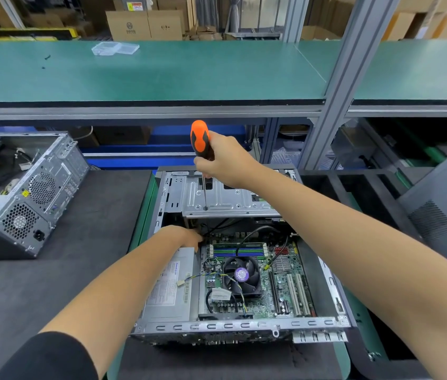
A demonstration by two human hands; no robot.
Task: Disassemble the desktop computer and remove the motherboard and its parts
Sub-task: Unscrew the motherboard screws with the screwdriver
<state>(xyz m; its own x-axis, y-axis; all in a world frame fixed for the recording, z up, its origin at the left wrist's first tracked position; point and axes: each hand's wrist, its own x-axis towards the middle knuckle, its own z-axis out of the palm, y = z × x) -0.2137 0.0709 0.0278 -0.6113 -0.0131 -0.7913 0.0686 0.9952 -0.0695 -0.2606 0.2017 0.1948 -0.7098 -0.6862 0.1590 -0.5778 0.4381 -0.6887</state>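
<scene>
1. The open desktop computer [240, 326] lies on the dark table [52, 283], its motherboard [255, 281] still inside.
2. The right hand [225, 160] grips an orange screwdriver [200, 138], fingers curled round the handle, tip on the metal drive cage [222, 198].
3. The left hand [182, 237] reaches in beside the power supply [170, 292]; its fingers are hidden, so their state cannot be told.
4. A second case [33, 193] sits at left.

Second grey computer case [22, 196] at left; clear plastic box [115, 48] (lidded) on green shelf [162, 75]
</scene>
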